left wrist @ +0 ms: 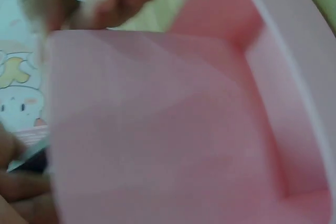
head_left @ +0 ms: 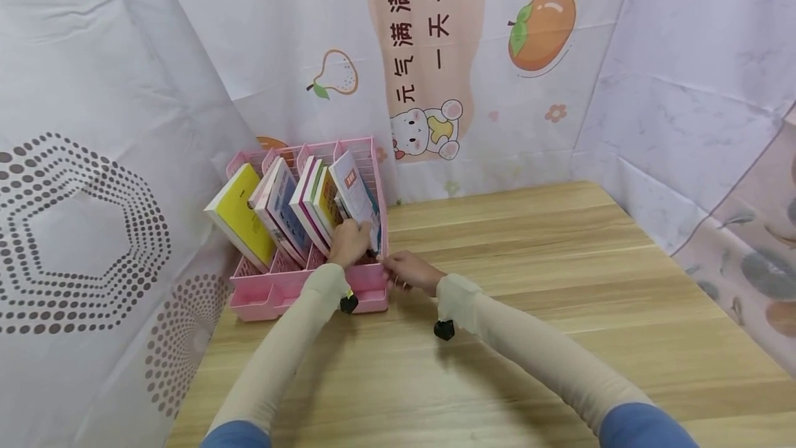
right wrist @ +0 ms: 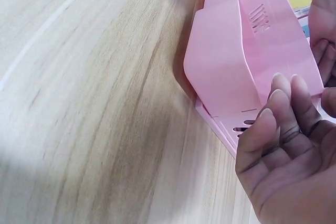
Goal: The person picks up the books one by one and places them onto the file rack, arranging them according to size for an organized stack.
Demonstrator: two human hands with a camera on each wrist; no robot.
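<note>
A pink desktop book rack [head_left: 251, 290] stands at the left of the wooden table, with books leaning in its compartments. My left hand [head_left: 349, 244] is inside the rightmost compartment, by the lower part of a leaning white book [head_left: 352, 185]. In the left wrist view its fingers [left wrist: 23, 195] pinch a dark, pale-edged book corner; the rest is hidden. At the rack's front right corner, my right hand [head_left: 412, 272] pinches the edge of the side wall. The right wrist view shows its thumb at the corner and its fingers [right wrist: 281, 106] along the outer side.
A yellow book [head_left: 245, 213] and several other books fill the compartments further left. Low front trays [head_left: 367, 296] run along the rack's base. Printed cloth [head_left: 298, 33] hangs behind and at both sides. Bare wooden tabletop [head_left: 528, 261] extends to the right.
</note>
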